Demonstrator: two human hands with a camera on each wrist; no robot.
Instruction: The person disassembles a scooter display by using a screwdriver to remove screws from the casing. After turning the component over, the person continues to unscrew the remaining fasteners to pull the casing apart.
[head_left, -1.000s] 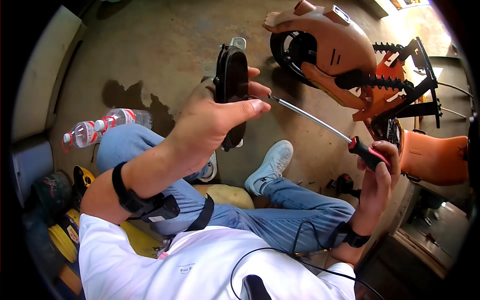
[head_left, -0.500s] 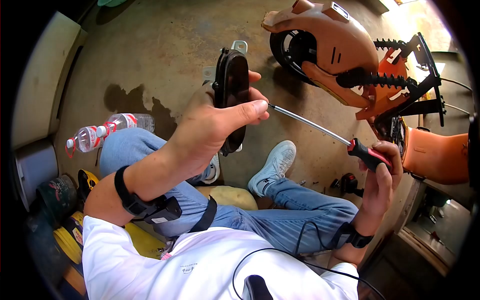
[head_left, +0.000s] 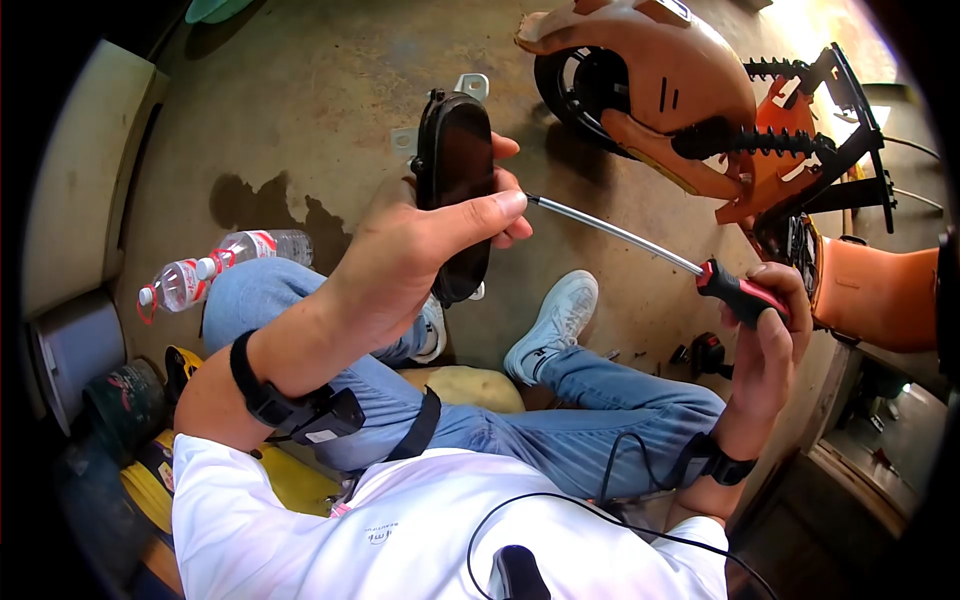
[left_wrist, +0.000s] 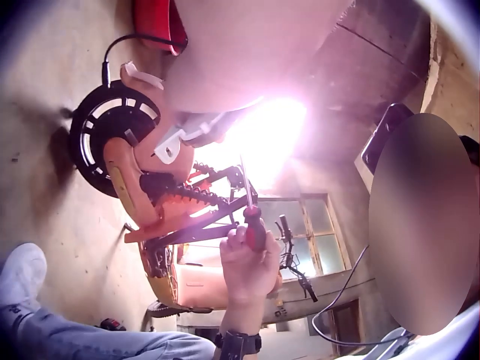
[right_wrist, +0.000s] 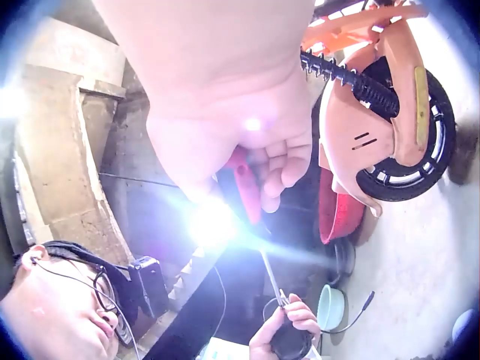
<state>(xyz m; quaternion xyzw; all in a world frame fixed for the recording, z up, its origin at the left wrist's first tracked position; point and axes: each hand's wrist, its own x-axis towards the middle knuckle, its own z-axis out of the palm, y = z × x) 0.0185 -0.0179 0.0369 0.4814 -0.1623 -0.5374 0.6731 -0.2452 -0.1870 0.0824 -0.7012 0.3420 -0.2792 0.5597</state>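
Floor [head_left: 330, 80] dark-stained | orange scooter [head_left: 690, 85], bottles [head_left: 182, 287] | left hand [head_left: 425, 235] grips black casing [head_left: 463, 150] | right hand [head_left: 772, 340] grips screwdriver [head_left: 732, 288]

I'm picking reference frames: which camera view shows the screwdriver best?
The head view: the screwdriver appears side-on, its long shaft and much of its handle showing clearly. The left wrist view shows it small, its shaft partly washed out; the right wrist view shows its handle partly covered and its shaft small and pale.

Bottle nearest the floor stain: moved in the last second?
No, not visibly: in the head view the bottle lies just below the stain in frame, as before; both drift alike.
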